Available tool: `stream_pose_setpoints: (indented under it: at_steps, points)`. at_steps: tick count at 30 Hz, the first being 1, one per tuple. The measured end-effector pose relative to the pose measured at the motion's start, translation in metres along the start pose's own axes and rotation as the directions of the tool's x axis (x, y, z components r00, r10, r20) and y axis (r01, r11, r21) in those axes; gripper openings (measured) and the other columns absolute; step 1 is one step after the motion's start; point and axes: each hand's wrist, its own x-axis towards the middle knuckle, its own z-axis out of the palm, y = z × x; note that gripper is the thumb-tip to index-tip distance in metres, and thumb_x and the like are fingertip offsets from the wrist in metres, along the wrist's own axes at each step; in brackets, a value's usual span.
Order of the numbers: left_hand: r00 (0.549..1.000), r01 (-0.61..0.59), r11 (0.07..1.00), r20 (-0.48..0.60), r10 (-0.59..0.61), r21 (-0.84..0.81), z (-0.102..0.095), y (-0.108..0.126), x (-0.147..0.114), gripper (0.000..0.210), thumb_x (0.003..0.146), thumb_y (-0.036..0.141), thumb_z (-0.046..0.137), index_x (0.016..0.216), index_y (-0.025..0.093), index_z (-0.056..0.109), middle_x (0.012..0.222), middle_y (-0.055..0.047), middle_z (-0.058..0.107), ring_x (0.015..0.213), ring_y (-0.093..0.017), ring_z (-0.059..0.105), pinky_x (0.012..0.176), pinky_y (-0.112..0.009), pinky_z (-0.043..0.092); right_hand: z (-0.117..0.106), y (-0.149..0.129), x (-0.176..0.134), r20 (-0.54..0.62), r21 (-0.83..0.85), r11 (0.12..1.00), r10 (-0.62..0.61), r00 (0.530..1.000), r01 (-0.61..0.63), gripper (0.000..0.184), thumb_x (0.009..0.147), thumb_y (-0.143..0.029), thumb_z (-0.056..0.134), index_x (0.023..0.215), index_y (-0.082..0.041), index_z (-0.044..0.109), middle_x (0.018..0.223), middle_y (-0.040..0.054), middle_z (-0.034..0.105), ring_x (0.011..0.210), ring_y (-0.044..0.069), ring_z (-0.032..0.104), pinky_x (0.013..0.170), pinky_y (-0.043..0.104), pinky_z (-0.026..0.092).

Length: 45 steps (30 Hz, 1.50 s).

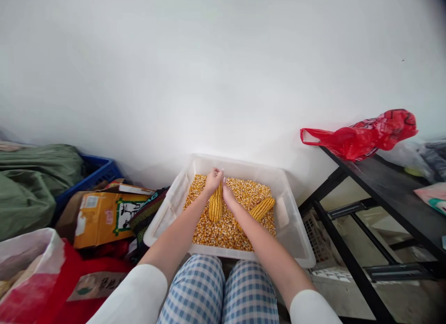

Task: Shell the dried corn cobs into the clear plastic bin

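Kernels of yellow corn (223, 233) cover the floor of a translucent white plastic bin (294, 231) in front of my knees. Over the bin, my left hand (213, 181) is closed at the far end of a corn cob (215, 209), whose near end points toward me with its rows of kernels in place. Against the right side of the same cob's far end is my right hand (228, 194), its fingers closed in close to the left ones. The fingertips are small and partly hidden. A second corn cob (263, 208) lies on the kernels, partly behind my right forearm.
On the left stand a blue crate (104, 173) under green cloth, an orange cardboard box (99, 219) and a red and white bag (52, 277). To the right, a black metal-framed table (393, 184) carries a red plastic bag (369, 133). A white wall (223, 73) rises behind the bin.
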Motion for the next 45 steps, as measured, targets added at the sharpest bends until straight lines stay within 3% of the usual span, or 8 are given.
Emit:
stream_pose_setpoints:
  at_steps: [4, 12, 18, 25, 30, 37, 42, 45]
  points:
    - [0.993, -0.048, 0.98, 0.1, 0.068, -0.193, 0.008, 0.006, -0.004, 0.026, 0.077, 0.036, 0.049, 0.094, 0.02, 0.037, 0.068, -0.001, 0.062, 0.056, -0.014, 0.057, 0.057, -0.024, 0.042, -0.014, 0.004, -0.001, -0.026, 0.367, 0.919, 0.169, 0.985, -0.148, 0.067, 0.09, -0.046, -0.004, 0.128, -0.013, 0.04, 0.108, 0.0127, 0.062, 0.088, 0.017, 0.062, 0.071, 0.027, 0.047]
    - [0.995, 0.086, 0.866, -0.003, -0.1, -0.492, -0.011, 0.027, 0.004, 0.022, 0.08, 0.032, 0.041, 0.097, 0.021, 0.035, 0.054, 0.004, 0.054, 0.051, -0.017, 0.058, 0.053, -0.028, 0.044, -0.035, -0.023, -0.015, -0.135, 0.373, 0.911, -0.136, 0.981, 0.178, 0.054, 0.088, -0.054, 0.021, 0.125, -0.023, 0.045, 0.125, 0.0029, 0.053, 0.113, 0.014, 0.049, 0.086, 0.023, 0.042]
    - [0.989, 0.143, 0.793, 0.059, -0.135, -0.593, -0.013, 0.035, -0.001, 0.026, 0.076, 0.032, 0.047, 0.096, 0.022, 0.034, 0.052, 0.004, 0.055, 0.047, -0.016, 0.058, 0.049, -0.027, 0.045, -0.024, -0.021, -0.011, -0.197, 0.531, 0.846, 0.059, 0.979, 0.056, 0.058, 0.079, -0.063, 0.034, 0.085, -0.016, 0.067, 0.077, 0.0064, 0.068, 0.074, 0.02, 0.062, 0.067, 0.028, 0.046]
    - [0.989, 0.137, 0.739, 0.056, -0.134, -0.66, -0.012, 0.038, 0.002, 0.026, 0.073, 0.031, 0.049, 0.093, 0.022, 0.035, 0.052, 0.002, 0.058, 0.049, -0.017, 0.059, 0.051, -0.026, 0.046, -0.033, -0.02, -0.012, -0.18, 0.745, 0.667, 0.162, 0.97, 0.027, 0.052, 0.078, -0.063, 0.037, 0.076, -0.018, 0.063, 0.071, 0.0054, 0.066, 0.065, 0.018, 0.06, 0.062, 0.029, 0.046]
    - [0.987, 0.086, 0.731, -0.039, -0.153, -0.677, -0.016, 0.032, 0.008, 0.024, 0.073, 0.032, 0.046, 0.092, 0.021, 0.035, 0.046, 0.005, 0.054, 0.045, -0.016, 0.057, 0.049, -0.025, 0.044, -0.038, -0.024, -0.018, -0.083, 0.633, 0.768, -0.054, 0.995, 0.094, 0.048, 0.074, -0.062, 0.047, 0.085, -0.019, 0.065, 0.074, 0.0038, 0.066, 0.073, 0.018, 0.06, 0.069, 0.03, 0.046]
    - [0.988, 0.102, 0.73, -0.015, -0.151, -0.675, -0.016, 0.034, 0.007, 0.026, 0.072, 0.032, 0.048, 0.093, 0.021, 0.038, 0.045, 0.005, 0.052, 0.041, -0.016, 0.055, 0.045, -0.025, 0.042, -0.032, -0.02, -0.013, -0.199, 0.608, 0.793, 0.117, 0.973, 0.029, 0.061, 0.076, -0.068, 0.034, 0.085, -0.018, 0.066, 0.077, 0.0077, 0.067, 0.072, 0.021, 0.06, 0.066, 0.032, 0.046]
    - [0.983, 0.065, 0.715, -0.078, -0.165, -0.697, -0.022, 0.042, 0.006, 0.028, 0.072, 0.033, 0.048, 0.096, 0.02, 0.04, 0.045, 0.005, 0.051, 0.045, -0.017, 0.057, 0.047, -0.024, 0.043, -0.04, -0.019, -0.017, -0.078, 0.587, 0.804, -0.06, 0.995, 0.094, 0.056, 0.073, -0.065, 0.043, 0.091, -0.018, 0.066, 0.082, 0.0067, 0.067, 0.077, 0.021, 0.061, 0.07, 0.031, 0.046]
    - [0.974, 0.085, 0.701, -0.089, -0.207, -0.708, -0.026, 0.045, 0.004, 0.026, 0.072, 0.032, 0.047, 0.094, 0.02, 0.04, 0.045, 0.005, 0.05, 0.044, -0.017, 0.057, 0.046, -0.024, 0.042, -0.037, -0.019, -0.017, -0.105, 0.602, 0.796, -0.004, 0.994, 0.067, 0.054, 0.073, -0.064, 0.046, 0.09, -0.017, 0.067, 0.081, 0.007, 0.068, 0.076, 0.021, 0.061, 0.069, 0.032, 0.046]
